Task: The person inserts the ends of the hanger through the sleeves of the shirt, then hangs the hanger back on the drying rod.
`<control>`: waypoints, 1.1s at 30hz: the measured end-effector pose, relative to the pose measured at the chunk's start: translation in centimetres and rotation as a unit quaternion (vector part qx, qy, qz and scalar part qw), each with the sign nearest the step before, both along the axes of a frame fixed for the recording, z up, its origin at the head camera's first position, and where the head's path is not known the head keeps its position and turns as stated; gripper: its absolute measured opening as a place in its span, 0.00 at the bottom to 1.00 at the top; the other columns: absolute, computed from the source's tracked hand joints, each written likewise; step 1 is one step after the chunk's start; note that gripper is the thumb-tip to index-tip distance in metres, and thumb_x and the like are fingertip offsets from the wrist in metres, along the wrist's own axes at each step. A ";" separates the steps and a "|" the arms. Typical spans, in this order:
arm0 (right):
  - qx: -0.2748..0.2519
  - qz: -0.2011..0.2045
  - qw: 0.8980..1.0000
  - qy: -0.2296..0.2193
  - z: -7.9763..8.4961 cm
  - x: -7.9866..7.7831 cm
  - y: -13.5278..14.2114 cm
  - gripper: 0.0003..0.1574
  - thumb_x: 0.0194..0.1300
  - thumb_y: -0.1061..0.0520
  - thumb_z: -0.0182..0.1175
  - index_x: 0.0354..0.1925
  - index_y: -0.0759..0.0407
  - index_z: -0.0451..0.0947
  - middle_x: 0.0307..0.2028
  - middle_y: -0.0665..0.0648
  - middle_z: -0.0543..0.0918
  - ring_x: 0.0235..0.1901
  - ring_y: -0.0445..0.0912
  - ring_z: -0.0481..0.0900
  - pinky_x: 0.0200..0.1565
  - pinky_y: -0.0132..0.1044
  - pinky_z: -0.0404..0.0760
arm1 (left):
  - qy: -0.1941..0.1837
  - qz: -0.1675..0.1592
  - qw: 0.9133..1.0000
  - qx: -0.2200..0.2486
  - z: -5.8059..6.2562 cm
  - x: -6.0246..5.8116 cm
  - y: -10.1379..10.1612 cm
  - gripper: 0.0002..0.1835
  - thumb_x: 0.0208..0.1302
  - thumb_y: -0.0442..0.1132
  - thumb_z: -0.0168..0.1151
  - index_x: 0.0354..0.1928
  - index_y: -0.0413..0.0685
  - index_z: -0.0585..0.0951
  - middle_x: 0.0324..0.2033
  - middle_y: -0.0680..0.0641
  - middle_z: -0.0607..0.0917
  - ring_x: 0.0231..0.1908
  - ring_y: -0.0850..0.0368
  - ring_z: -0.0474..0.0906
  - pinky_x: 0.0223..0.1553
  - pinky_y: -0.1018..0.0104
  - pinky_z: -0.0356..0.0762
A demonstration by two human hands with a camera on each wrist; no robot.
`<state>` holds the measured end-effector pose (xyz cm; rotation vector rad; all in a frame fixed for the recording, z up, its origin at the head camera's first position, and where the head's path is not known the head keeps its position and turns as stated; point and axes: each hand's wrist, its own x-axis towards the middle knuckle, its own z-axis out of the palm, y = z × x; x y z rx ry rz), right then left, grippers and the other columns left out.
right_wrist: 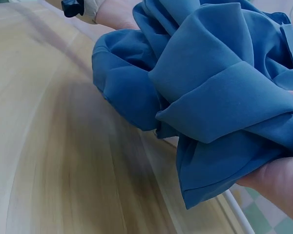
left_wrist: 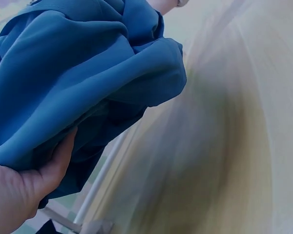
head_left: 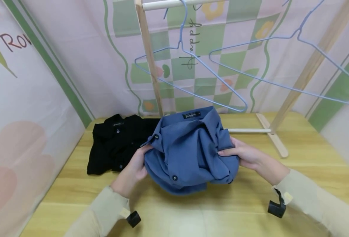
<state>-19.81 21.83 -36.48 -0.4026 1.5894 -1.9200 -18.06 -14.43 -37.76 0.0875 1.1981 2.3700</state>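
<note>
A blue button-up shirt (head_left: 189, 151), bunched up, is held between both hands above the table. Its collar with a dark label points away, toward the rack. My left hand (head_left: 137, 164) grips its left side near a collar button; in the left wrist view the thumb lies against the cloth and the fingers are hidden beneath. On the other side my right hand (head_left: 242, 153) grips the cloth with the thumb on top and the fingers partly under folds. Left of it a folded black shirt (head_left: 109, 148) lies on the table.
A wooden rack (head_left: 150, 59) stands at the back of the table (head_left: 310, 184). Two blue wire hangers, one left (head_left: 204, 62) and one right (head_left: 260, 79), hang from it above the blue shirt. A printed curtain (head_left: 121, 82) closes off the back.
</note>
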 end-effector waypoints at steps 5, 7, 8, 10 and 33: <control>0.008 0.003 1.000 -0.001 -0.3 0.2 1.2 0.43 0.71 0.66 0.60 0.75 0.58 0.49 0.60 0.54 0.75 0.58 0.48 0.78 0.59 0.43 0.78 | 0.009 -0.011 0.999 -0.042 -0.9 0.1 0.8 0.13 0.76 0.37 0.38 0.53 0.45 0.71 0.51 0.55 0.79 0.51 0.64 0.78 0.57 0.71 0.73; 0.012 0.004 1.000 0.002 -0.4 0.4 1.7 0.45 0.72 0.66 0.60 0.76 0.59 0.48 0.61 0.53 0.75 0.59 0.48 0.78 0.59 0.43 0.78 | 0.008 -0.015 0.998 -0.056 -1.2 0.0 1.1 0.12 0.75 0.37 0.39 0.49 0.46 0.74 0.48 0.55 0.81 0.48 0.64 0.79 0.53 0.72 0.75; 0.015 0.004 1.000 0.003 -0.5 0.4 1.9 0.45 0.72 0.66 0.59 0.77 0.59 0.47 0.61 0.53 0.75 0.59 0.48 0.78 0.59 0.43 0.78 | 0.006 -0.016 0.998 -0.063 -1.4 0.0 1.3 0.12 0.74 0.37 0.40 0.47 0.47 0.75 0.46 0.55 0.82 0.46 0.65 0.80 0.51 0.72 0.76; 0.024 0.004 1.000 0.006 -0.5 0.6 2.4 0.46 0.72 0.67 0.59 0.77 0.60 0.45 0.61 0.52 0.75 0.59 0.47 0.77 0.59 0.42 0.78 | 0.006 -0.023 0.997 -0.068 -1.6 0.0 1.6 0.13 0.73 0.36 0.41 0.44 0.49 0.78 0.43 0.55 0.83 0.44 0.64 0.81 0.49 0.72 0.77; 0.089 0.005 0.995 0.045 -2.5 0.1 5.7 0.49 0.71 0.68 0.59 0.78 0.66 0.43 0.65 0.54 0.72 0.60 0.42 0.76 0.60 0.36 0.75 | -0.001 -0.071 0.980 -0.188 -3.2 -1.7 2.5 0.09 0.66 0.33 0.55 0.43 0.49 0.82 0.36 0.50 0.87 0.37 0.58 0.84 0.39 0.63 0.82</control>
